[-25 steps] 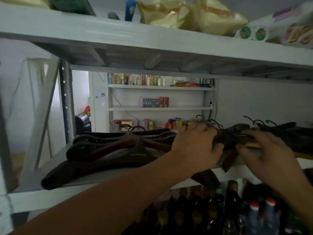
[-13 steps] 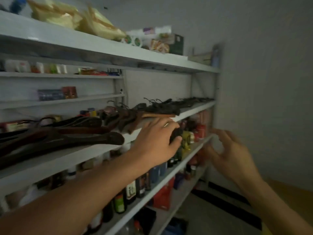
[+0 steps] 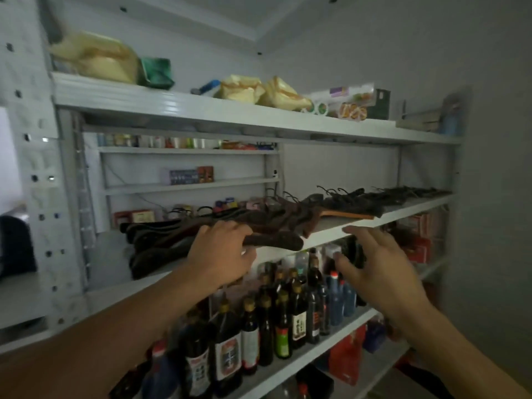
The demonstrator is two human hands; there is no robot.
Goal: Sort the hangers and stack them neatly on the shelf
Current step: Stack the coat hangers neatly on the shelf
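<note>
Wooden hangers lie in groups along the middle shelf: a dark brown stack at the left, a brown group in the middle, black ones further right, and more at the far end. My left hand has its fingers over the front dark brown hanger at the shelf edge, thumb beneath it. My right hand hovers with spread fingers just below the shelf's front edge, holding nothing.
Yellow bags and boxes sit on the top shelf. Dark bottles crowd the shelf below my hands, with red packs to the right. A white wall closes the right side.
My right hand has risen from lower right to the shelf edge. My left hand has shifted left onto the front dark hanger. The view has turned back toward the shelves.
</note>
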